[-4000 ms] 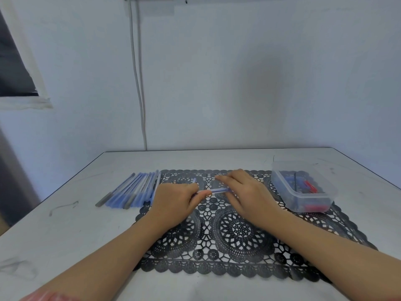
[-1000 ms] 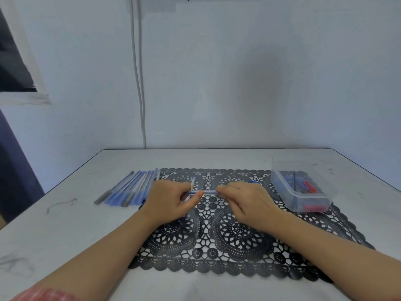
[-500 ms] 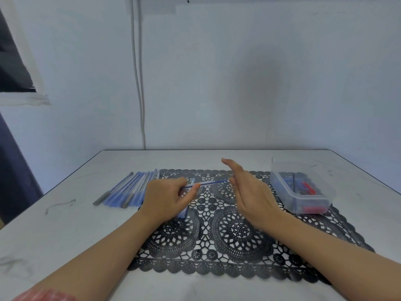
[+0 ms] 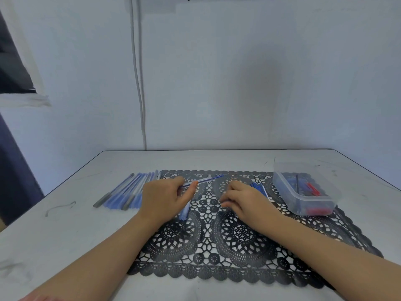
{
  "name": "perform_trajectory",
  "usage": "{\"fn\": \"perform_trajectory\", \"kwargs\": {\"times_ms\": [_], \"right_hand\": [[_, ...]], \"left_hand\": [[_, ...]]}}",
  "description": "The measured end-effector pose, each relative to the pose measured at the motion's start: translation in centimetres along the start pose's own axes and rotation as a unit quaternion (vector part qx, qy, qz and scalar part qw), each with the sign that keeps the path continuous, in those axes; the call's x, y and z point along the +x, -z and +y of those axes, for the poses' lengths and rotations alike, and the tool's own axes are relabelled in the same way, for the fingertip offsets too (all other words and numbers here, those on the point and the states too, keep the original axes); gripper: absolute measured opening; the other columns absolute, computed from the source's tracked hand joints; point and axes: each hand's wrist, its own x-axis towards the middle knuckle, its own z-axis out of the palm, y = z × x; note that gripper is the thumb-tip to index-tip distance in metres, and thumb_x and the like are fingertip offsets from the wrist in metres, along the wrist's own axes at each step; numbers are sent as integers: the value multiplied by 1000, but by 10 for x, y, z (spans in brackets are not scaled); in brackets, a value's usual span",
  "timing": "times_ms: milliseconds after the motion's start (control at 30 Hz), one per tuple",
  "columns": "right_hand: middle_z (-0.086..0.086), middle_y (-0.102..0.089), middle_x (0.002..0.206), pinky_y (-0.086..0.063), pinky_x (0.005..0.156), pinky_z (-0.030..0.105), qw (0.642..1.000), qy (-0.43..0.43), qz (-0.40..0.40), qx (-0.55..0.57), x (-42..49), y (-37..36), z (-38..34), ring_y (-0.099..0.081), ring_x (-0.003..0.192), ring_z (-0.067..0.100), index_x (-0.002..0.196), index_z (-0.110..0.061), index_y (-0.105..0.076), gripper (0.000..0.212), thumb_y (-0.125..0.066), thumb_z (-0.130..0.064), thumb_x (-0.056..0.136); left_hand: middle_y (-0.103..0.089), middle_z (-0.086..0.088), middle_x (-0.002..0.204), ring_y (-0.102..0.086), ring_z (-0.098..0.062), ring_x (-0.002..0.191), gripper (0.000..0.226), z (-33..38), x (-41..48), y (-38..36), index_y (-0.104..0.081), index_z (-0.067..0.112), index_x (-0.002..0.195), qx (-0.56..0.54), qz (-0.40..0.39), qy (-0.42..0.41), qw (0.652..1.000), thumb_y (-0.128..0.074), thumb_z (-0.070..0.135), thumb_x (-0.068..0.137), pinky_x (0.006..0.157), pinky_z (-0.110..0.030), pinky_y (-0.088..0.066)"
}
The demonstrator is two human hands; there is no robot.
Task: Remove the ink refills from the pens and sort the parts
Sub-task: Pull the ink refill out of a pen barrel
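The pen (image 4: 201,181) was up off the lace mat (image 4: 238,237), near its far left part, lying nearly level and pointing away to the right. A thin blue refill (image 4: 218,177) stuck out of its far end. The left hand (image 4: 165,198) held it, fingers (image 4: 192,186) clamped on the barrel with the thumb pressed against its side. Under that hand a second clear barrel (image 4: 184,210) lay on the mat, partly hidden by the palm.

The right hand (image 4: 245,199) was palm down on the mat, just apart from the pen, its fingers loosely bent and slightly spread, tips on the lace. Just beyond its knuckles lay a small bunch of blue pieces (image 4: 259,188); I could not tell whether they were refills or caps.

To the right, a clear plastic tub (image 4: 303,204) stood on the mat's edge with red and dark parts inside. To the left, a row of pens (image 4: 125,193) lay side by side on the white desk (image 4: 65,235), touching the mat's border.
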Motion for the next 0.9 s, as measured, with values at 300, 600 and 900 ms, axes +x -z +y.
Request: {"fn": "perform_trajectory", "kwargs": {"times_ms": [300,600,900], "right_hand": [[-13,-46,91,-39,78,17,998,-24,-55,6,1,3,1,-43,80,1,114,-21,-64,26,-51,-32,93],[-13,-49,105,-43,89,20,995,-64,62,35,2,3,6,-48,97,1,132,-21,-49,41,-52,-26,92],[4,-58,120,-36,103,23,987,98,130,3,-1,2,-3,-49,114,13,131,-9,-50,44,-48,-13,87]], "left_hand": [[-27,9,38,-27,-5,33,51,-1,1,-3,-34,24,50,2,-3,-3,1000,-41,54,90,35,-19,-27],[-25,10,39,-27,-5,33,48,-2,4,-5,-34,25,51,-3,-3,-25,1000,-44,52,89,36,-19,-25],[-29,11,39,-30,-6,33,48,1,4,-5,-38,24,51,-5,-8,-55,998,-45,52,90,36,-18,-26]]}}
